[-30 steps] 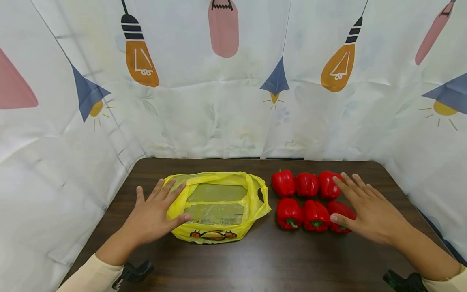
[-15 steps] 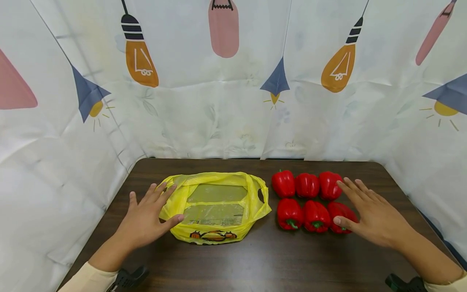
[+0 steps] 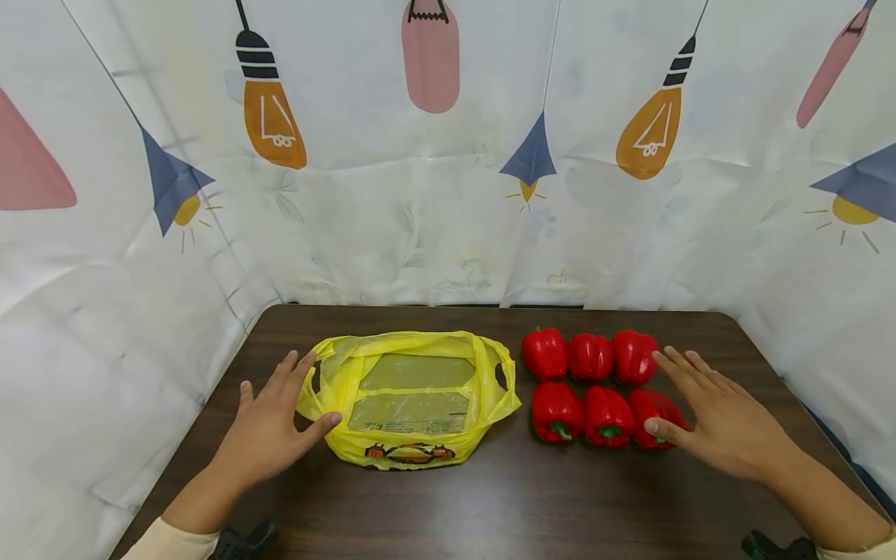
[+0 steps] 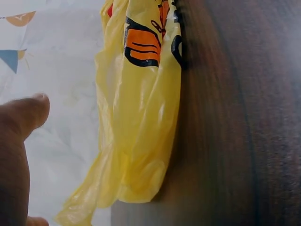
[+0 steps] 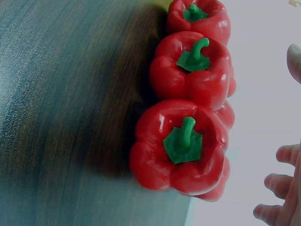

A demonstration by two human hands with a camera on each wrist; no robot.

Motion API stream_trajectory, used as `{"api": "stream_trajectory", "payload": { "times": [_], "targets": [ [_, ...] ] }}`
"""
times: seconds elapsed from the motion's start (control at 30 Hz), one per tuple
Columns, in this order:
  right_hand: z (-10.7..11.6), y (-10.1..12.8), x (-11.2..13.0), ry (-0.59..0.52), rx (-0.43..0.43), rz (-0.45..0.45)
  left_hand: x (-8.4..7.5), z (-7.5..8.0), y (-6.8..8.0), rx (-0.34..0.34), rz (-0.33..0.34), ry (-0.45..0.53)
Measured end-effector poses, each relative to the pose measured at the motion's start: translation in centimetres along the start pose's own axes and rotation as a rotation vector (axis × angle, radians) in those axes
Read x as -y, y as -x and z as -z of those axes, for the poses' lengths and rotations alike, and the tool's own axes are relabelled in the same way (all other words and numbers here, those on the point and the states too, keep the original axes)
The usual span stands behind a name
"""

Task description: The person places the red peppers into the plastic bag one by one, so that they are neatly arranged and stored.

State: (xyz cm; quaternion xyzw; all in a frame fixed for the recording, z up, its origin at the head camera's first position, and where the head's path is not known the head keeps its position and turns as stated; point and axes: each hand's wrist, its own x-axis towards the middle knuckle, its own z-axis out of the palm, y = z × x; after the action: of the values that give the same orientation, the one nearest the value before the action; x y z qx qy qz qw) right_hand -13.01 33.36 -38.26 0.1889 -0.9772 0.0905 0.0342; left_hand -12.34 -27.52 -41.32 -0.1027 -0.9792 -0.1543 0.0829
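A yellow plastic bag (image 3: 413,451) lies on the table with its mouth spread wide and a loop handle at each side. My left hand (image 3: 262,435), fingers spread and holding nothing, hovers by the bag's left side. In the left wrist view the bag (image 4: 141,103) stands apart from the thumb (image 4: 28,113). Several red bell peppers (image 3: 605,416) with green stems sit in two rows right of the bag. Over their right end is my right hand (image 3: 728,420), fingers extended and holding nothing. The right wrist view shows the nearest pepper (image 5: 181,150) apart from the fingertips (image 5: 277,186).
The dark wooden table (image 3: 448,513) has rounded far corners. Behind it and at both sides hangs a white curtain (image 3: 434,233) printed with bulbs and lamps. Black wrist devices (image 3: 245,540) show at the lower edge.
My left hand has moved left and a little down, off the bag's left side, uncovering its left handle. My right hand has drifted slightly right and down. Bag and peppers stay put.
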Motion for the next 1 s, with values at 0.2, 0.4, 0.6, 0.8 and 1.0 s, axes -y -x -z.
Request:
{"api": "stream_trajectory", "payload": {
  "times": [0.2, 0.4, 0.6, 0.8, 1.0],
  "targets": [
    [-0.3, 0.1, -0.4, -0.002, -0.002, -0.002, 0.4, -0.4, 0.2, -0.002, 0.059, 0.066],
    [-0.6, 0.2, -0.7, -0.017, -0.002, -0.008, 0.7, -0.7, 0.7, 0.028, 0.157, 0.115],
    [-0.8, 0.3, -0.9, -0.032, 0.011, -0.021, 0.8, -0.9, 0.8, 0.090, 0.265, 0.190],
    [-1.1, 0.6, -1.3, -0.043, 0.006, -0.028, 0.7, -1.0, 0.9, 0.153, 0.378, 0.249],
    [-1.2, 0.7, -1.6, -0.078, 0.028, -0.061, 0.6, -1.2, 0.9, 0.145, 0.433, 0.290]
  ]
}}
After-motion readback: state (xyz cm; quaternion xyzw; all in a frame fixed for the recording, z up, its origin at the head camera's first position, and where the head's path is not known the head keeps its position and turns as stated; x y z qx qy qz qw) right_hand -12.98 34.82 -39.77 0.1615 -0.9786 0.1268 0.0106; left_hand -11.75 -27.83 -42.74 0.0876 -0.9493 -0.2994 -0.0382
